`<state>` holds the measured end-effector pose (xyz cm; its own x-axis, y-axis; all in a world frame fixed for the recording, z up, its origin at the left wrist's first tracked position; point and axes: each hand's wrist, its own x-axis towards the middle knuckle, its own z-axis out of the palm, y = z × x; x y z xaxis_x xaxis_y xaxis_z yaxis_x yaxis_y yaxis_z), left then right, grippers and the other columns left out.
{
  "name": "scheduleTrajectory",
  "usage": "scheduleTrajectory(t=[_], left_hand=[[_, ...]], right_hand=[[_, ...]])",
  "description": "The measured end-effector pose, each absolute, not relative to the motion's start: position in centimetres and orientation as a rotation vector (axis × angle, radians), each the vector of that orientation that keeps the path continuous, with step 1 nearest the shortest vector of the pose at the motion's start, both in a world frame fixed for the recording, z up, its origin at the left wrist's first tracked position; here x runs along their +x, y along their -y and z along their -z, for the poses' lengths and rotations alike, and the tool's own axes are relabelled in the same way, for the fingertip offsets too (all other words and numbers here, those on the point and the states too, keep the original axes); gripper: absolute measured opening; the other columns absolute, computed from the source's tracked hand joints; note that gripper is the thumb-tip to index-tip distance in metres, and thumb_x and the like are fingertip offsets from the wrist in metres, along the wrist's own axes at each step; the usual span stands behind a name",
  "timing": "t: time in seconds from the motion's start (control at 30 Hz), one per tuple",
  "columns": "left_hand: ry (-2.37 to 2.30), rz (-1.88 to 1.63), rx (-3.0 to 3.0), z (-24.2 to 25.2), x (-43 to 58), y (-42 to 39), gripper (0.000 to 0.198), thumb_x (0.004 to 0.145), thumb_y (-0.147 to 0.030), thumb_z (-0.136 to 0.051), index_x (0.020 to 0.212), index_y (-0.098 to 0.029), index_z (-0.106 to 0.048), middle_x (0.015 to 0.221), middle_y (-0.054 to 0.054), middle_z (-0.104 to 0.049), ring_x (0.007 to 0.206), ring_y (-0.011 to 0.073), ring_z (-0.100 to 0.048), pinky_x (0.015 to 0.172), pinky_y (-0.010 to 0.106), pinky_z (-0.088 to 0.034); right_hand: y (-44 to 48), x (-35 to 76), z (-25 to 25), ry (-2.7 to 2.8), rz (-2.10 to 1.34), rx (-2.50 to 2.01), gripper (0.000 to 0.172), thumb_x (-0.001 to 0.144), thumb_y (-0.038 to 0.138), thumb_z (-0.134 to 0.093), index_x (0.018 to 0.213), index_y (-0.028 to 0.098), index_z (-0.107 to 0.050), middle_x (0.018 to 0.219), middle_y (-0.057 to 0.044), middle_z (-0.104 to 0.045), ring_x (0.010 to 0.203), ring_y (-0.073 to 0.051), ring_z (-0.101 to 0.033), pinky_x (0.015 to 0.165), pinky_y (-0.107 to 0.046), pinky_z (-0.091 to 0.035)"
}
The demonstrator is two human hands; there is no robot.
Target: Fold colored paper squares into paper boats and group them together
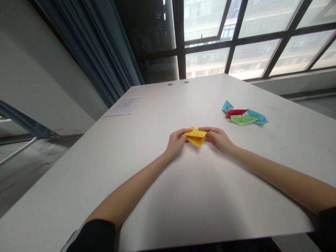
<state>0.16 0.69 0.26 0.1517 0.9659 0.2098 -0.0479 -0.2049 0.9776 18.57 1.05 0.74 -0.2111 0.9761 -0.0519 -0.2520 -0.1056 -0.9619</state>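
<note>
A folded piece of yellow origami paper [196, 137] is held between both hands, just above the middle of the white table. My left hand [176, 141] pinches its left end, thumb and fingers closed on the edge. On the opposite end, my right hand [217, 138] grips the paper in the same way. A pointed flap of the yellow paper hangs toward me below the fingers. Some fingertips are hidden behind the paper.
To the right on the white table [131, 196] lie folded paper boats: a green one [243, 120], a red one [235, 112] and blue ones [258, 117]. A printed sheet [125, 106] lies at the far left edge. Windows and a blue curtain [97, 45] stand behind.
</note>
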Motion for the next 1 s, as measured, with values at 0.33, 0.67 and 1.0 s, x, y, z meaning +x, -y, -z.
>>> scheduleTrajectory(t=[0.33,0.67,1.0], left_hand=[[-1.134,-1.194,1.522,0.0,0.0,-0.9,0.027,0.069,-0.029,-0.062,0.091,-0.013,-0.065,0.086,0.006,-0.066,0.067,0.0130,-0.060,0.062,0.024,-0.049],[-1.336,-0.943,2.362,0.1,-0.3,-0.5,0.023,0.074,-0.017,-0.057,0.096,-0.017,-0.063,0.109,0.009,-0.057,0.102,0.0188,-0.053,0.092,0.034,-0.042],[-1.264,-0.526,2.670,0.4,-0.2,-0.4,0.036,0.085,-0.025,-0.043,0.116,-0.012,-0.054,0.123,0.012,-0.055,0.122,0.0247,-0.041,0.100,0.041,-0.033]], right_hand=[[-1.2,19.0,-0.4,1.491,-1.262,-1.089,0.032,0.068,0.024,-0.061,0.099,0.019,-0.067,0.097,-0.006,-0.069,0.083,-0.018,-0.063,0.076,-0.033,-0.051],[-1.5,19.6,-0.4,2.067,-0.562,-1.347,0.031,0.073,0.023,-0.053,0.101,0.021,-0.067,0.089,-0.002,-0.070,0.076,-0.017,-0.061,0.075,-0.031,-0.047],[-2.7,20.4,1.3,2.278,-0.284,-1.189,0.025,0.073,0.021,-0.052,0.093,0.020,-0.067,0.100,-0.004,-0.068,0.095,-0.022,-0.058,0.091,-0.041,-0.040]])
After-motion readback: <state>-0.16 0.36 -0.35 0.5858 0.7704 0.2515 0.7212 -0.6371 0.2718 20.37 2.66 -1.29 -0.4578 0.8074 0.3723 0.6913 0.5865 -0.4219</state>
